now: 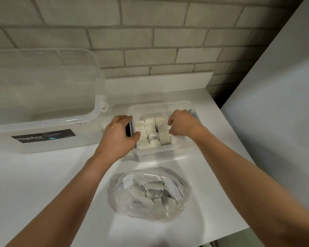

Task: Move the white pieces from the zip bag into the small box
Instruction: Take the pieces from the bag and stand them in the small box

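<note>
A small clear plastic box (161, 150) sits on the white counter and holds several white pieces (150, 132) packed upright in rows. My left hand (118, 136) grips the box's left wall, thumb inside by the pieces. My right hand (183, 126) is curled over the right side of the box, fingertips touching the white pieces in the right row; whether it pinches one is hidden. In front of the box lies a clear zip bag (150, 193), open and crumpled, with several white pieces (154, 186) inside.
A large clear storage box (43, 97) with a black label stands at the left, close to the small box. A brick wall (150, 41) runs behind. A grey panel (275, 104) rises at the right. The counter edge (212, 236) runs diagonally at the lower right.
</note>
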The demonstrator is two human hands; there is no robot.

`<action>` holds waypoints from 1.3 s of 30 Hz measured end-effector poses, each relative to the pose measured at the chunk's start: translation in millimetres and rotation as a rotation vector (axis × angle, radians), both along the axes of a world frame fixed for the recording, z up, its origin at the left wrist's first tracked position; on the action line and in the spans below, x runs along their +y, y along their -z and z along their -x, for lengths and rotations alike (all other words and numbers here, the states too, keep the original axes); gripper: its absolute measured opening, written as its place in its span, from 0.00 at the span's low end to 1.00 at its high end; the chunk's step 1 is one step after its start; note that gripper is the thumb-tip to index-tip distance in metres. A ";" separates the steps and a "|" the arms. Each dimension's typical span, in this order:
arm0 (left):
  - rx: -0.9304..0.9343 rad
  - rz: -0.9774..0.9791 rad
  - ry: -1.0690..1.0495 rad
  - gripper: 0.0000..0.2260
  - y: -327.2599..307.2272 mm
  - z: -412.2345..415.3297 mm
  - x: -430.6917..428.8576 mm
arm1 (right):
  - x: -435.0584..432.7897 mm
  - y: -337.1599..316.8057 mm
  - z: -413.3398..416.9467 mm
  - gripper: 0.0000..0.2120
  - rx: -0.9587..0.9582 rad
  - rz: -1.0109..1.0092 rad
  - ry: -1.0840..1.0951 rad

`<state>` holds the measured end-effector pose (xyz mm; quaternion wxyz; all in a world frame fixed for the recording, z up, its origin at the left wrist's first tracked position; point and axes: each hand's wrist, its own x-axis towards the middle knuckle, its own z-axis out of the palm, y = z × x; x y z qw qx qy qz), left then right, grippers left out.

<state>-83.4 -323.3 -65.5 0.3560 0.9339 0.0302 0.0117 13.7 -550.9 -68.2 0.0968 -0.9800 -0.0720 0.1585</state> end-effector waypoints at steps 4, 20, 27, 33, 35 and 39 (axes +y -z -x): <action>-0.092 0.090 -0.057 0.27 -7.7 12.5 2.6 | -20.4 -49.8 51.9 0.11 -0.189 -0.246 0.065; 0.170 -0.432 0.622 0.21 50.4 126.3 -20.0 | 8.7 44.2 233.7 0.13 -0.122 -0.101 -0.144; 0.190 -0.592 0.571 0.14 55.6 126.5 -21.6 | 17.2 52.0 233.5 0.09 -0.011 -0.037 -0.189; 0.157 -0.325 0.474 0.06 57.3 129.4 -10.9 | 24.2 53.2 233.4 0.08 0.002 -0.088 -0.135; 0.189 -0.141 0.419 0.05 55.5 129.2 -4.6 | 23.2 50.2 233.7 0.06 -0.008 -0.134 -0.095; 0.209 0.081 0.305 0.03 48.9 130.4 1.8 | 20.1 42.0 233.8 0.04 -0.030 -0.226 -0.019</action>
